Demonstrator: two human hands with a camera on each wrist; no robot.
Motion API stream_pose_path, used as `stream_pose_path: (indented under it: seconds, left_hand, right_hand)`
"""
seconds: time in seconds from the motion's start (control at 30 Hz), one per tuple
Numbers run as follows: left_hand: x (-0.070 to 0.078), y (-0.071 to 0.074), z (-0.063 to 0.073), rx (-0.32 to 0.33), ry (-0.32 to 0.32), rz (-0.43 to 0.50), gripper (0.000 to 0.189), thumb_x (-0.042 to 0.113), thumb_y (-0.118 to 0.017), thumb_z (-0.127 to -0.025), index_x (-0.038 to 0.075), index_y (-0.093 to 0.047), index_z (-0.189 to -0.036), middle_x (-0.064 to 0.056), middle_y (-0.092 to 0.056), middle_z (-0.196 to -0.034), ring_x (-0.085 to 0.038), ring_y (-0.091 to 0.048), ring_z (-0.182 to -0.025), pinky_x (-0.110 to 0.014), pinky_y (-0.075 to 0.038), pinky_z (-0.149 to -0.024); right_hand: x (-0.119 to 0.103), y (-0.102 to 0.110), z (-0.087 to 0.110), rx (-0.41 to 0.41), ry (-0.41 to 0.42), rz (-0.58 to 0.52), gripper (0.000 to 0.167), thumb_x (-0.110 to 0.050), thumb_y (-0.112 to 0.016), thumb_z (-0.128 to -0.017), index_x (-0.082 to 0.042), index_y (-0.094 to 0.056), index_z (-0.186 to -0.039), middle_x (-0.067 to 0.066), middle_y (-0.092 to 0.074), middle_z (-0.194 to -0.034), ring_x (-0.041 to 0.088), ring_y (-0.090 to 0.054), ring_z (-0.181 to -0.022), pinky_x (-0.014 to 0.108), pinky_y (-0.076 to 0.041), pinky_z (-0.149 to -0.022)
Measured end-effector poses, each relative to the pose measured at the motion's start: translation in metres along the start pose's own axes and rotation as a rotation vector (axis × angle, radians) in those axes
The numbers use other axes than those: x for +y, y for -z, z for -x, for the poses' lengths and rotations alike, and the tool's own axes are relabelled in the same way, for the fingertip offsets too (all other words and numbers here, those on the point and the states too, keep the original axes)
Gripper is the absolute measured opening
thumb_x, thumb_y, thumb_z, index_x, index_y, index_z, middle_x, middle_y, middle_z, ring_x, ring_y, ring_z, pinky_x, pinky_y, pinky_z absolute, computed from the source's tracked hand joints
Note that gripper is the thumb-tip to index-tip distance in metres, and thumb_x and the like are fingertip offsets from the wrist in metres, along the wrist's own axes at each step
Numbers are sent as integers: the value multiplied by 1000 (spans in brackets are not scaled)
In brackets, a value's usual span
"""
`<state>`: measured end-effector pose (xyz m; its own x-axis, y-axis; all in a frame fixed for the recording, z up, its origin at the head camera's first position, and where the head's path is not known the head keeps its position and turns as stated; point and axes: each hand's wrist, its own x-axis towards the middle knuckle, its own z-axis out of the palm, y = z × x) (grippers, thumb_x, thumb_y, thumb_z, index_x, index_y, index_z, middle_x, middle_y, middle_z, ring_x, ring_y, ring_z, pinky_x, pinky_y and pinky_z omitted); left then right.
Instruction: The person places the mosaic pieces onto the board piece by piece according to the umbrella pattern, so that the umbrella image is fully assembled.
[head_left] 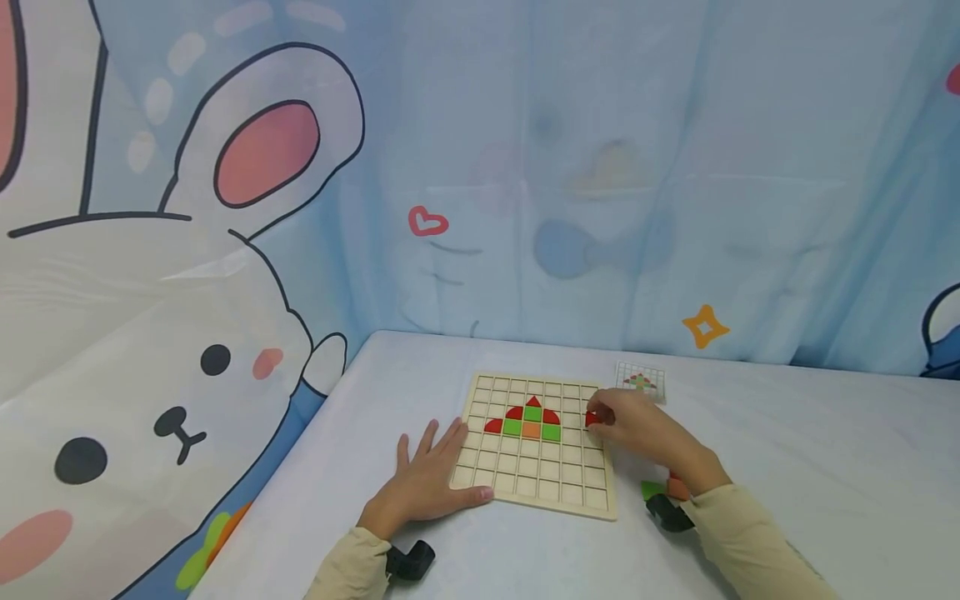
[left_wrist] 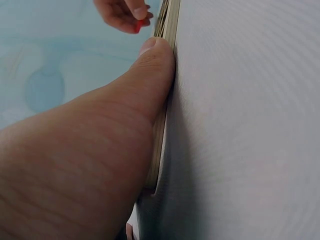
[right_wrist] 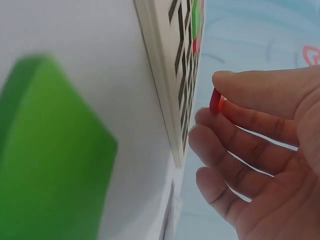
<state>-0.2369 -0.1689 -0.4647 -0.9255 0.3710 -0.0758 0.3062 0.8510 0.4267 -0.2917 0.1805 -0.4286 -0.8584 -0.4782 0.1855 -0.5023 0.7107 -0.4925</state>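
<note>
A square wooden grid board [head_left: 540, 479] lies on the white table. Red, green and orange pieces sit in its upper middle cells, among them a red triangle [head_left: 533, 402], a green square [head_left: 551, 432] and an orange square [head_left: 531, 430]. My left hand [head_left: 423, 483] rests with spread fingers at the board's left edge, its thumb along the near edge. Between thumb and fingertips my right hand [head_left: 637, 421] pinches a small red piece [right_wrist: 215, 102], held over the board's right side. Its full shape is hidden by the fingers.
A pattern card [head_left: 641, 381] showing a similar coloured figure lies behind my right hand. Under the right wrist are a green piece [head_left: 652, 490] and an orange piece [head_left: 678, 487]. A printed curtain [head_left: 600, 250] hangs behind the table.
</note>
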Motion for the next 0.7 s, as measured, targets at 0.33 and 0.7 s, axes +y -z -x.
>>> stream_pose_path:
  seconds: [0.33, 0.7]
  left_hand:
    - [-2, -1, 0, 0, 2, 7, 109, 76, -65, -93, 12, -25, -172, -4, -20, -178, -38, -4, -164, -72, 4, -121]
    - [-2, 0, 1, 3, 0, 6, 110, 76, -65, -93, 11, -25, -172, -4, -19, -178, -37, -4, -164, -72, 4, -121]
  right_hand:
    - [-14, -12, -8, -34, -22, -12, 15, -6, -83, -93, -3, -73, -103, -3, -66, -90, 14, -59, -83, 38, -55, -77]
    - [-20, -22, -12, -45, -7, 30, 14, -7, -82, -94, -3, -73, -104, -3, -64, -90, 15, -56, -82, 37, -54, -75]
